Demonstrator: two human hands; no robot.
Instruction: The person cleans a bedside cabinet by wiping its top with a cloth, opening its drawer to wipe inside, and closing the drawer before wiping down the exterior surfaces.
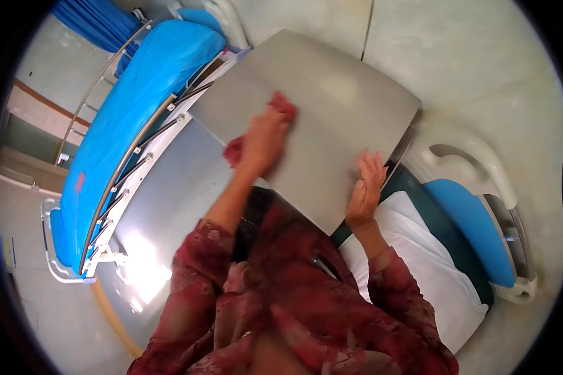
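Note:
A red cloth (283, 105) is pressed on the grey top (338, 81) of a cabinet, with my left hand (266, 140) closed over it. Part of the cloth sticks out past the fingertips and another part shows beside the wrist. My right hand (367, 187) is at the cabinet's right edge, fingers up and a little apart, holding nothing. Whether its side touches the edge I cannot tell. Both the cloth and my left hand are slightly blurred.
A bed with a blue cover (125, 125) and metal side rails (142, 140) stands at the left. Close on the right are a white pillow or sheet (419, 256) and a blue and cream bed end board (472, 225). A blue curtain (97, 22) hangs at the upper left.

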